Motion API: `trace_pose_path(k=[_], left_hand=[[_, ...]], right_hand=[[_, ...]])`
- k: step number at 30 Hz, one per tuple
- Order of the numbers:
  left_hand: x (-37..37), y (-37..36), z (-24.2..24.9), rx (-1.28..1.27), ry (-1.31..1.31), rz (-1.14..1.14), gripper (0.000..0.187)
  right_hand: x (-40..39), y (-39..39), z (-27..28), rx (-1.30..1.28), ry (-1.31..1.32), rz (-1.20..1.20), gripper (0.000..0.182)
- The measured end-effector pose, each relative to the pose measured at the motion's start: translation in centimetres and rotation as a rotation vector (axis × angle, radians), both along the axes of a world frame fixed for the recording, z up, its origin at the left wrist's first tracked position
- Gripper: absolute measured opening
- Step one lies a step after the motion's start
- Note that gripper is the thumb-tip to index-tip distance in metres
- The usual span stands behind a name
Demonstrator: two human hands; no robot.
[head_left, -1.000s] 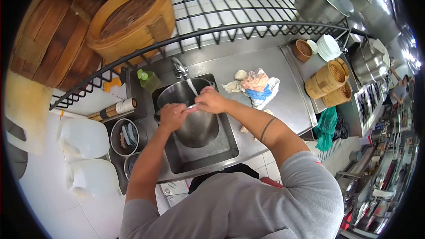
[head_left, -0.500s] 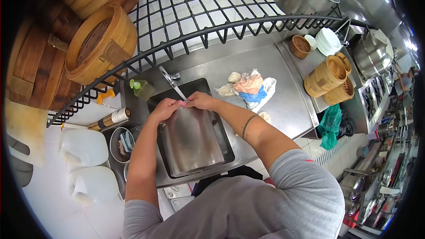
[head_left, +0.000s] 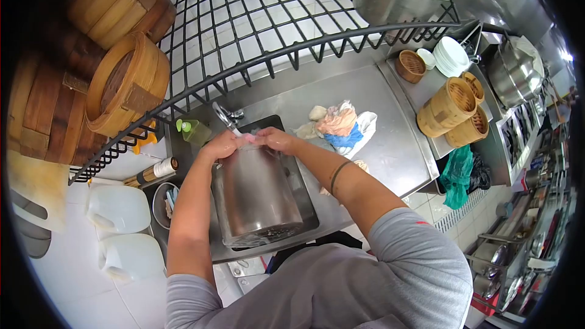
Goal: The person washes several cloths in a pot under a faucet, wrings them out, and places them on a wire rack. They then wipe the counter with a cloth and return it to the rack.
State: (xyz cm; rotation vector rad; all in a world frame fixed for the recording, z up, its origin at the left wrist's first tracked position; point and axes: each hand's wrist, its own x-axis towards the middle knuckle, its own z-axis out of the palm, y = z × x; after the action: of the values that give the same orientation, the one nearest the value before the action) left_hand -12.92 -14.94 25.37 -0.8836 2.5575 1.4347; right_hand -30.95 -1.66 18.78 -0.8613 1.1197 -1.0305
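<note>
A tall stainless steel pot [head_left: 256,189] lies tilted in the sink [head_left: 309,207], its base toward me and its far end under the tap [head_left: 226,117]. My left hand [head_left: 220,145] is closed at the left of the pot's far rim. At the right of the same rim my right hand [head_left: 275,139] is closed too, close to the left. Between them shows a small pink patch, too blurred to name. The fingertips are partly hidden behind the rim. Water wets the hands and the pot's base.
Crumpled cloths [head_left: 344,128] lie on the steel counter [head_left: 396,146] to the right. Bamboo steamers [head_left: 448,106] and white plates [head_left: 451,56] stand beyond. A black wire rack [head_left: 268,55] overhangs the sink. Left are a green soap bottle [head_left: 194,131] and white jugs [head_left: 119,208].
The pot's base has tipped up slightly and shows more of its underside. My hands have moved slightly apart, with the pink patch now visible between them. The view has shifted slightly.
</note>
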Motion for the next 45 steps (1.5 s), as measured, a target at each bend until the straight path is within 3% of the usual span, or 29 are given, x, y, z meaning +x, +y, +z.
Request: trace_pose_path(k=[2,5,7,9,10,12,15,19,20,21,23,24,26,30,32,34,35,37,38,40,41,43,45], left_hand=[[-0.9,1.3,3.9,-0.104,-0.179,-0.034,0.050],[-0.7,2.3,5.2,-0.253,-0.258,-0.093,0.055],[0.0,3.6,5.1,-0.289,-0.266,-0.075,0.058],[1.1,5.2,5.1,-0.538,-0.176,-0.157,0.059],[1.3,6.4,5.9,-0.668,-0.177,-0.227,0.058],[1.8,8.4,4.7,-0.692,-0.221,-0.228,0.057],[3.3,11.0,-0.7,-0.776,-0.141,-0.262,0.054],[5.0,16.0,-7.0,-0.983,0.253,-0.242,0.044],[5.3,16.7,-7.8,-0.978,0.258,-0.238,0.044],[5.8,17.7,-8.2,-0.960,0.241,-0.209,0.042],[6.9,19.2,-9.1,-0.941,0.226,-0.168,0.039],[7.4,20.1,-9.9,-0.925,0.230,-0.174,0.039],[8.6,21.1,-11.3,-0.908,0.232,-0.170,0.038],[9.1,21.5,-11.0,-0.764,0.117,-0.181,0.032],[8.5,21.1,-10.5,-0.708,0.067,-0.179,0.030],[7.6,20.7,-10.5,-0.358,0.213,0.004,0.030],[6.7,20.1,-10.5,-0.358,0.216,0.002,0.030],[4.3,18.4,-10.8,0.142,0.249,0.330,0.037],[3.3,17.7,-10.7,0.144,0.249,0.317,0.037],[1.2,16.2,-10.3,0.660,0.369,0.537,0.047],[0.5,15.5,-9.7,0.663,0.367,0.517,0.047],[-0.2,14.0,-7.7,1.051,0.740,0.816,0.058],[-0.5,12.2,-6.1,1.152,0.864,0.697,0.063]], right_hand=[[-0.9,-0.1,-0.1,-0.038,0.079,0.001,0.035],[-4.2,2.0,2.1,-0.242,0.228,0.051,0.050],[-8.5,4.3,5.5,-0.325,0.736,0.290,0.082],[-12.2,6.3,7.6,-0.313,1.237,0.576,0.121],[-13.1,7.6,8.8,-0.313,1.240,0.583,0.121],[-14.2,9.5,11.0,-0.063,1.766,0.882,0.145],[-15.3,9.2,8.5,-0.057,1.722,0.962,0.154],[-14.4,8.6,7.3,0.046,1.654,1.047,0.138],[-14.9,9.2,7.2,-0.069,1.651,0.974,0.121],[-15.1,9.6,6.8,-0.065,1.647,0.986,0.121],[-15.6,9.7,6.2,-0.103,1.571,0.849,0.099],[-15.5,9.8,6.2,-0.104,1.571,0.863,0.099],[-15.1,10.1,6.1,-0.038,1.574,0.742,0.080],[-14.7,10.4,6.1,-0.056,1.587,0.667,0.072],[-14.7,10.3,6.2,0.005,1.568,0.506,0.068],[-14.7,9.9,6.1,-0.034,1.552,0.374,0.067],[-14.8,9.8,6.1,-0.070,1.526,0.235,0.066],[-12.8,9.3,9.2,-0.149,1.471,0.127,0.066],[-11.2,9.1,11.3,-0.229,1.409,0.025,0.066],[-7.7,9.0,15.1,-0.291,1.264,-0.087,0.067],[-6.2,8.7,15.7,-0.320,1.203,-0.082,0.069],[-3.2,8.2,16.0,-0.342,1.057,-0.069,0.074],[0.3,7.7,15.2,-0.359,0.978,-0.091,0.073]])
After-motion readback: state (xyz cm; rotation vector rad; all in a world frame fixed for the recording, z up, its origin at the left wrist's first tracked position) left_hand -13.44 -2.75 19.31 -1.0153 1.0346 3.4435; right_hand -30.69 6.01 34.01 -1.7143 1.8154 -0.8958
